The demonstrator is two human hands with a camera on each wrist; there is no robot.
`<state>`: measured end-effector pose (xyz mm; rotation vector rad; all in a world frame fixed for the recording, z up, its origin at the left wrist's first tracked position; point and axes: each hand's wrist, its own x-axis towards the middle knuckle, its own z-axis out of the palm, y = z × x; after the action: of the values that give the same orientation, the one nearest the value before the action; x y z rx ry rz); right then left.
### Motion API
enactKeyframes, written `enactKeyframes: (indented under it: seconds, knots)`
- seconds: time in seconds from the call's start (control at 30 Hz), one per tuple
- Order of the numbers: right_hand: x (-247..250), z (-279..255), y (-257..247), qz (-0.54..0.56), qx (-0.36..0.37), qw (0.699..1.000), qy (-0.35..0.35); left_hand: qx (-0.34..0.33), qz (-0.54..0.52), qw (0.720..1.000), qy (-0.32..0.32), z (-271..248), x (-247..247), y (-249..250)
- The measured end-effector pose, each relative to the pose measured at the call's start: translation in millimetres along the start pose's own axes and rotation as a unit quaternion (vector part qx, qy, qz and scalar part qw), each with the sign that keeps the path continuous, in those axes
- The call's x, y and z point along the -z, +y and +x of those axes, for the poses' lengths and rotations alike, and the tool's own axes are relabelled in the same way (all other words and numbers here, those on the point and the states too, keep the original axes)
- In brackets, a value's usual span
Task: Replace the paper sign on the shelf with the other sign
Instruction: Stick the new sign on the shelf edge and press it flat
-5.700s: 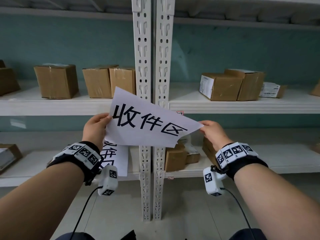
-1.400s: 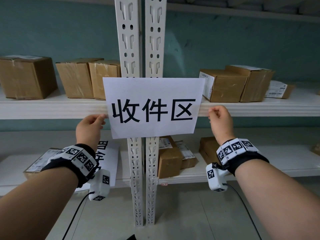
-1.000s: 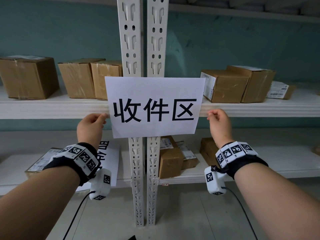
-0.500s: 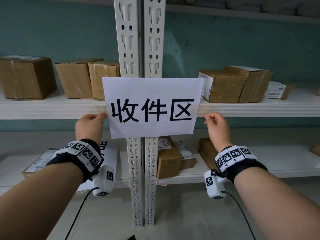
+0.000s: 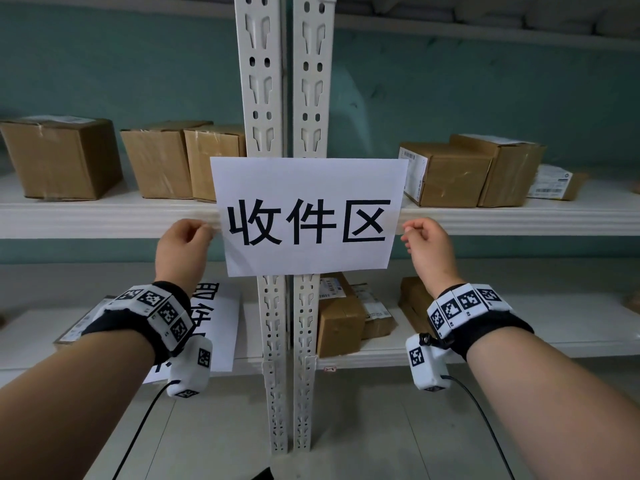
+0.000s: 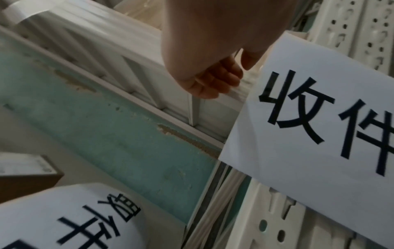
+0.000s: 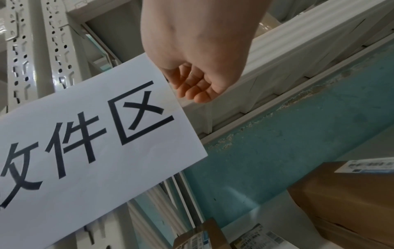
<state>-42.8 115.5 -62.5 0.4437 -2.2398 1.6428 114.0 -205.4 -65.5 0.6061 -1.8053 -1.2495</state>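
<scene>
The white paper sign with three black characters lies flat across the two white shelf posts, level with the middle shelf's front edge. My left hand is at the sign's left edge with its fingers curled, and its thumb lies right against the paper. My right hand is just off the right edge, fingers curled, a small gap from the sheet. Neither hand is seen gripping the paper. The other sign lies on the lower shelf at the left, partly behind my left wrist, and shows in the left wrist view.
Cardboard boxes stand on the middle shelf to either side of the posts, with more on the lower shelf. A teal wall backs the shelves. Below is grey floor.
The sign went from tilted and held in the air to flat against the posts. Over the last second both hands slid slightly down beside its edges; the sheet has stayed put.
</scene>
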Motion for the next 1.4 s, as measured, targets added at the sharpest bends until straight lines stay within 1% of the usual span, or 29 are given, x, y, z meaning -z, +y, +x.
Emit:
enactKeyframes:
  seconds: [0.07,0.13,0.2,0.4,0.57,0.73,0.93,1.1,1.23,1.4]
  knots:
    - [-3,3,-3,-0.001,-0.007,1.0,-0.003,-0.009,-0.03,0.999,-0.022,2,-2,4]
    - [-5,5,-4,-0.003,-0.016,1.0,-0.003,0.003,-0.065,0.998,-0.023,4,-3,7]
    - [-6,7,-4,0.001,-0.024,1.0,-0.003,0.005,-0.079,0.997,-0.02,4,-4,7]
    - [-4,7,-4,0.006,-0.035,0.999,-0.011,0.022,-0.076,0.997,-0.006,4,0,0]
    - [-3,4,-3,0.015,-0.043,0.999,-0.002,0.036,-0.05,0.998,-0.017,3,9,-5]
    - [2,-1,-6,0.017,-0.044,0.999,0.003,0.053,-0.062,0.997,-0.009,-1,20,-4]
    - [16,-11,-20,0.038,-0.035,0.999,0.01,0.034,-0.062,0.997,-0.004,-16,38,11]
    - [23,-23,-27,0.046,-0.027,0.999,0.006,0.02,-0.048,0.999,-0.012,-27,53,24]
    - [25,-30,-28,0.042,-0.021,0.999,0.002,0.026,-0.053,0.998,-0.021,-34,59,28]
    - [22,-30,-31,0.05,-0.02,0.999,-0.01,0.038,-0.08,0.995,-0.036,-36,53,35]
